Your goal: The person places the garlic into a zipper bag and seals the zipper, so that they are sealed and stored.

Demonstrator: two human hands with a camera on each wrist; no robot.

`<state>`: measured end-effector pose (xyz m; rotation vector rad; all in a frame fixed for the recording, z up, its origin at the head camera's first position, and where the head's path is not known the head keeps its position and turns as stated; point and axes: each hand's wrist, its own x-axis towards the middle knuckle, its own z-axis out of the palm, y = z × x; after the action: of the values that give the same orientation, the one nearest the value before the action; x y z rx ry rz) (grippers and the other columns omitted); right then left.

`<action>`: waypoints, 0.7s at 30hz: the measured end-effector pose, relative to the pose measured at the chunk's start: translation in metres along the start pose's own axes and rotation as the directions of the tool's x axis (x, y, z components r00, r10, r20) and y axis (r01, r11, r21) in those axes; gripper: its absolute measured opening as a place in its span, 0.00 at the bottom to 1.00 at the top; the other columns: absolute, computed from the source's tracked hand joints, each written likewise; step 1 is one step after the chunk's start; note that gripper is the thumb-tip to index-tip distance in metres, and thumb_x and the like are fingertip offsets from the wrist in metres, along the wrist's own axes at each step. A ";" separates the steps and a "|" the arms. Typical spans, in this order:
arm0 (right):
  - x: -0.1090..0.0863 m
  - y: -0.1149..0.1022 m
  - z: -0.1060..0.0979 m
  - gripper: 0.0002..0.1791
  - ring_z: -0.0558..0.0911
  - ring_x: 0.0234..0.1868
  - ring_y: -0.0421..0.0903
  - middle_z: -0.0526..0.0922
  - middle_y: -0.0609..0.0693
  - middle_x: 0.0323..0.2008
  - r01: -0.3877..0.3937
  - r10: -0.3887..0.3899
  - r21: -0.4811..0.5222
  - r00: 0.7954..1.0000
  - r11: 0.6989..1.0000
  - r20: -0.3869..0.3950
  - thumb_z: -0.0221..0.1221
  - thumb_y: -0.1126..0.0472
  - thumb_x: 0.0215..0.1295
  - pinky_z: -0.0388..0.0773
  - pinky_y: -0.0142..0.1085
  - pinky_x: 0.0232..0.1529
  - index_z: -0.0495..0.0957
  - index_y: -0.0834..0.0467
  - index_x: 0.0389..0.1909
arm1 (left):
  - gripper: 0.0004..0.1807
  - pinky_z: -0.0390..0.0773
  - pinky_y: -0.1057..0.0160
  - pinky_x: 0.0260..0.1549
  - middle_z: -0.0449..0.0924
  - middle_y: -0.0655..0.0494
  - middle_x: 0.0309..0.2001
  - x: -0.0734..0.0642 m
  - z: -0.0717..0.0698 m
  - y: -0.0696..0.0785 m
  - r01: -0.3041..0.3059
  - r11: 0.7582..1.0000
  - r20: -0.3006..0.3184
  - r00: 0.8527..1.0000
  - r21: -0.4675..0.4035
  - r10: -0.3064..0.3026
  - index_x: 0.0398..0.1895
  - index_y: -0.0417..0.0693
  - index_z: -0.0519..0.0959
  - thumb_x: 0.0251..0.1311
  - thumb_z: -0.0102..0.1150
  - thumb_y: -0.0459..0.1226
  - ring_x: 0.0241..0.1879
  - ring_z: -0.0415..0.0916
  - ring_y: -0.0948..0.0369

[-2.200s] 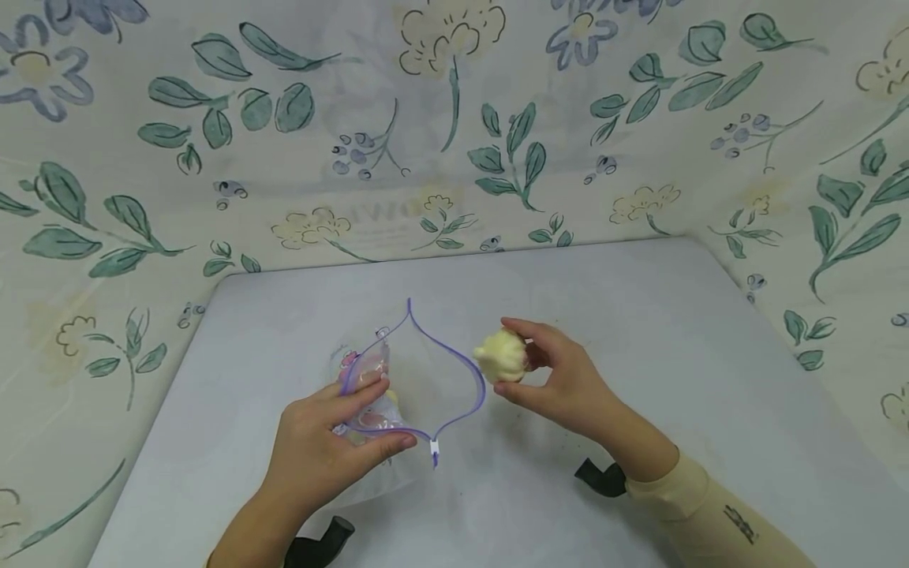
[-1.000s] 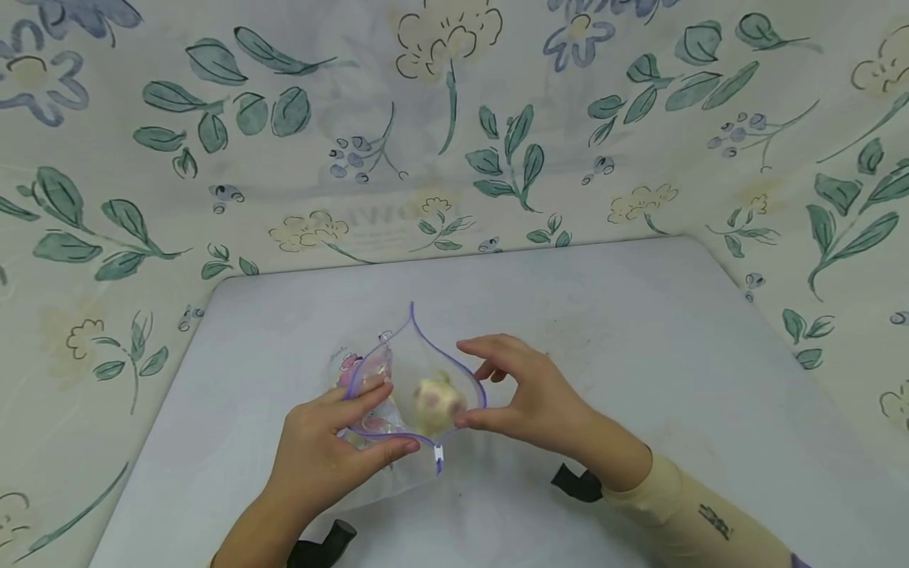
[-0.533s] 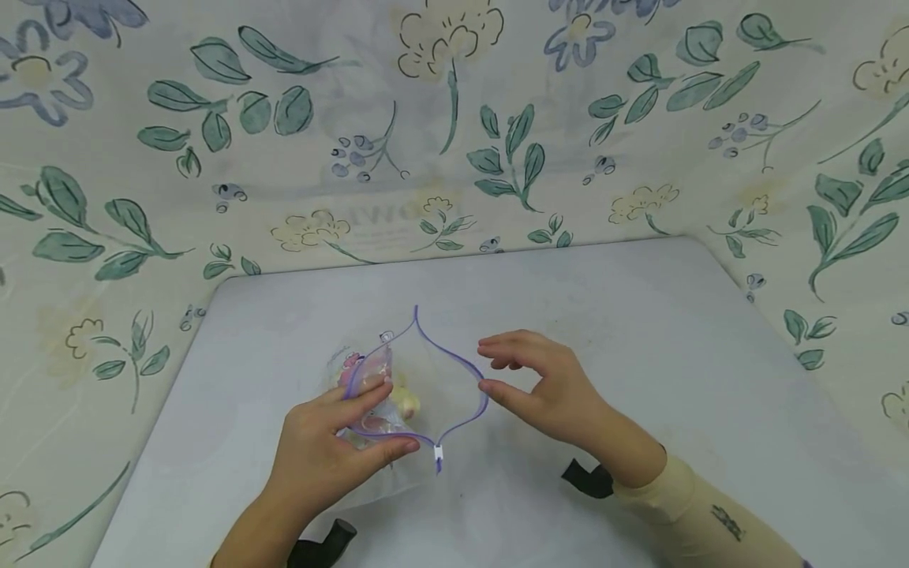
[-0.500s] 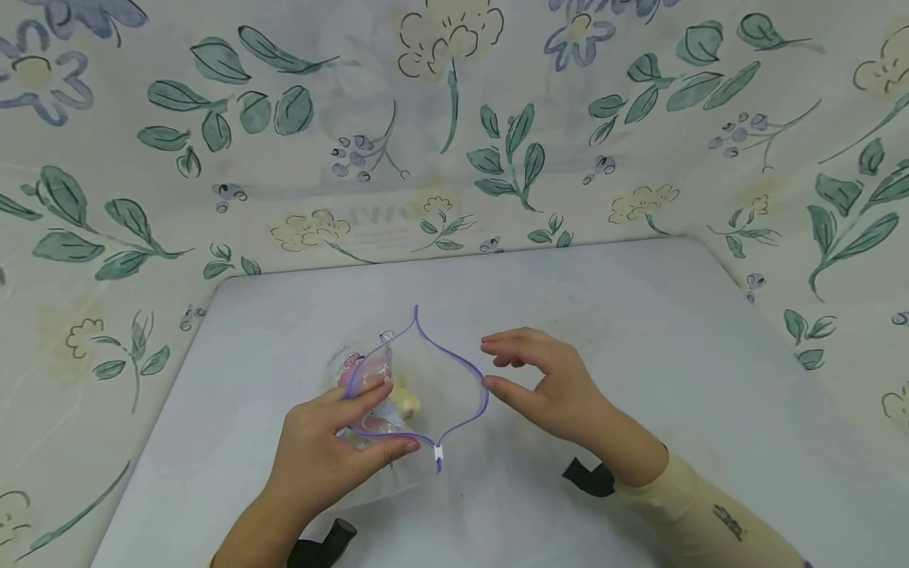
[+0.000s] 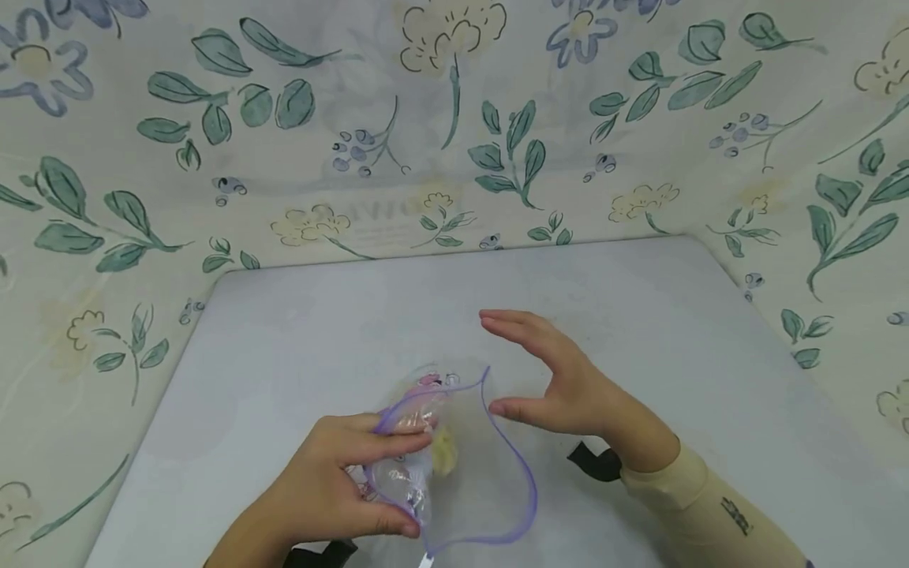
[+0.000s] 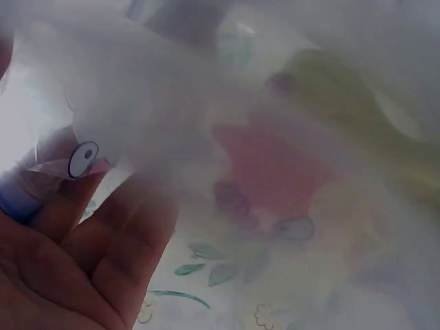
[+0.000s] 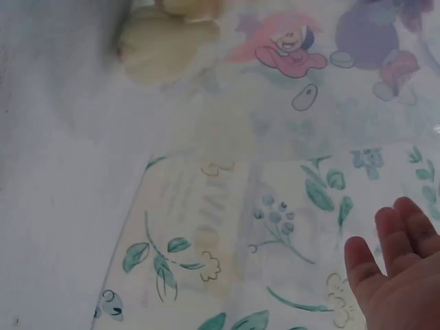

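A clear zip bag with a purple zip strip, a white slider and cartoon prints gapes wide in the head view. My left hand holds its left side, thumb and fingers spread over the film. Inside the bag lies a pale yellow lobed object, partly hidden by that hand; its kind is unclear. It shows more fully through the film in the right wrist view. My right hand hovers beside the bag's right rim, thumb and fingers apart, holding nothing. Hazy film covers much of the left wrist view.
The bag is over a whitish table, whose far edge meets a flower-patterned cloth. A black piece sits by the right wrist, and another black piece by the left.
My right hand has put the yellow object into the bag, let go and drawn back, spreading its fingers. The bag and left hand have shifted right and nearer, and the bag's mouth has turned.
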<state>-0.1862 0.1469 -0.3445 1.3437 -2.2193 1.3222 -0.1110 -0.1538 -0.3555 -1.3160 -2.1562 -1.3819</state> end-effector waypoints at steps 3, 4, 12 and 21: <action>0.002 -0.004 -0.001 0.47 0.69 0.73 0.51 0.70 0.58 0.72 0.083 -0.091 0.097 0.993 0.992 0.079 0.73 0.48 0.58 0.65 0.43 0.74 0.63 0.62 0.73 | 0.43 0.84 0.67 0.47 0.87 0.42 0.49 0.004 0.003 0.000 -0.137 0.987 0.064 0.988 -0.082 0.142 0.56 0.39 0.83 0.33 0.85 0.49 0.47 0.86 0.54; 0.002 -0.005 -0.001 0.45 0.70 0.72 0.51 0.71 0.58 0.71 0.106 -0.119 0.129 0.988 0.986 0.096 0.71 0.47 0.60 0.67 0.43 0.73 0.64 0.62 0.73 | 0.43 0.84 0.67 0.46 0.87 0.42 0.49 0.006 0.004 0.000 -0.160 0.982 0.086 0.982 -0.099 0.168 0.58 0.39 0.82 0.34 0.85 0.49 0.47 0.86 0.55; -0.001 -0.003 -0.005 0.14 0.86 0.53 0.50 0.87 0.60 0.48 0.278 -0.328 0.331 0.938 0.902 0.108 0.67 0.60 0.66 0.85 0.42 0.51 0.83 0.61 0.49 | 0.44 0.81 0.73 0.45 0.86 0.44 0.52 0.007 0.005 0.000 -0.193 0.979 0.189 0.961 -0.070 0.203 0.59 0.42 0.82 0.37 0.83 0.54 0.46 0.84 0.60; -0.038 0.002 -0.012 0.13 0.84 0.55 0.49 0.88 0.54 0.47 0.086 -0.123 0.184 0.971 0.979 0.203 0.72 0.71 0.54 0.83 0.42 0.55 0.87 0.52 0.38 | 0.45 0.81 0.55 0.57 0.75 0.53 0.69 -0.001 0.016 0.003 -0.038 0.956 0.344 0.937 0.289 -0.067 0.64 0.57 0.80 0.40 0.76 0.64 0.65 0.75 0.57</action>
<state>-0.1691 0.1791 -0.3611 1.7165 -2.1695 1.4208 -0.1045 -0.1405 -0.3622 -1.5167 -2.4818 -0.8303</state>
